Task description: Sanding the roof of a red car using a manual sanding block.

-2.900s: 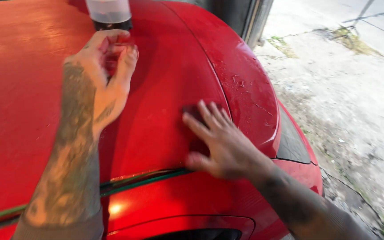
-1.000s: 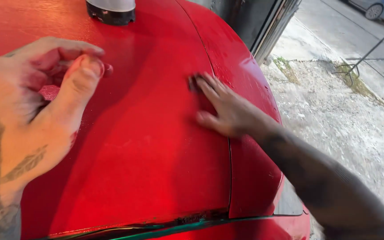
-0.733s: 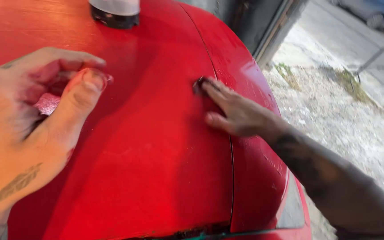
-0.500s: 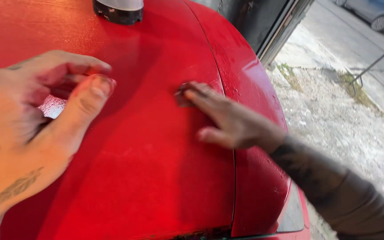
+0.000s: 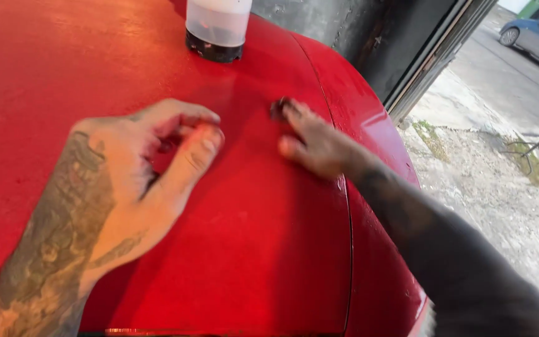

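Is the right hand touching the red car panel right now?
Touching. In the head view the right hand lies flat on the red panel, fingers pressing a small dark pad against it, with no gap visible beneath.

Setting of the scene. A dark, rough wall (image 5: pixel 319 19) closes the far side, ending on the right in a slanted dark metal door frame (image 5: pixel 432 62). Beyond the frame, daylight falls on pale, gravelly ground (image 5: pixel 500 206) with patches of green weeds (image 5: pixel 432 134). Far right, a grey paved road (image 5: pixel 519 81) carries a parked blue car (image 5: pixel 538 37); thin dark metal bars (image 5: pixel 534 145) stand near its edge.
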